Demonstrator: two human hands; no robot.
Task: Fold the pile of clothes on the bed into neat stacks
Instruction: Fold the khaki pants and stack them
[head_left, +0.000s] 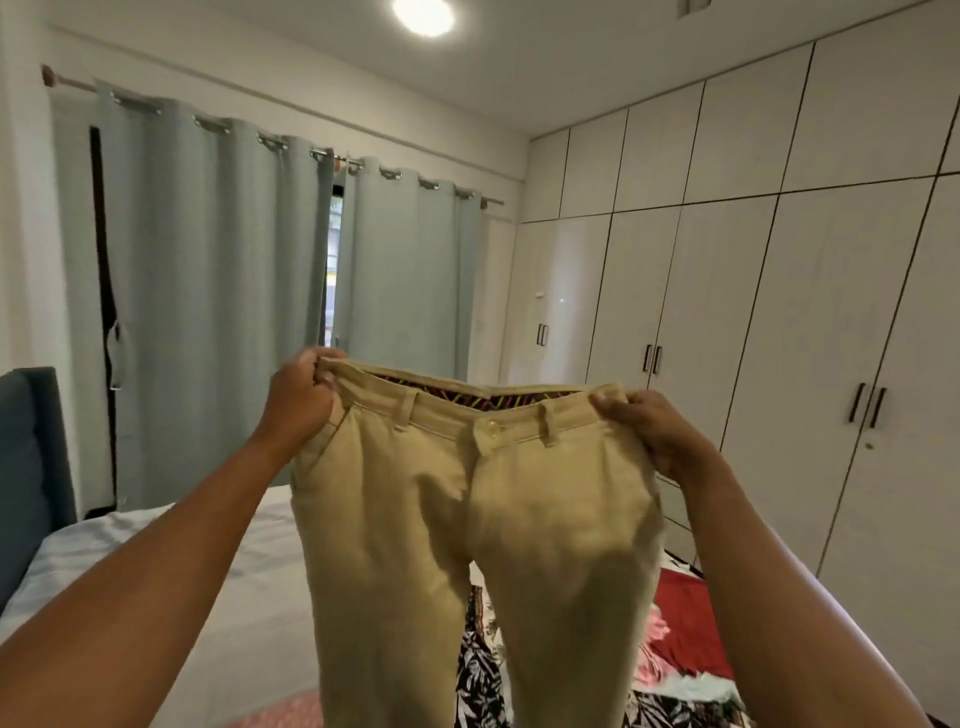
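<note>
One pair of trousers (467, 499), two hands (298, 397) (660, 434), two curtains (208, 286) (410, 270) (one lamp (423, 15) overhead)

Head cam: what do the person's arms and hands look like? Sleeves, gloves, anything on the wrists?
The left arm and right arm are bare, with no sleeves in view down to the frame edge. The left hand and right hand are ungloved. No watch, bracelet or strap at either wrist. Rings: none I can make out.

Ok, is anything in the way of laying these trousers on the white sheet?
Nothing visible does. The left hand and right hand hold the trousers by the waistband; the white sheet lies below-left, and the clothes pile sits to the right.
</note>
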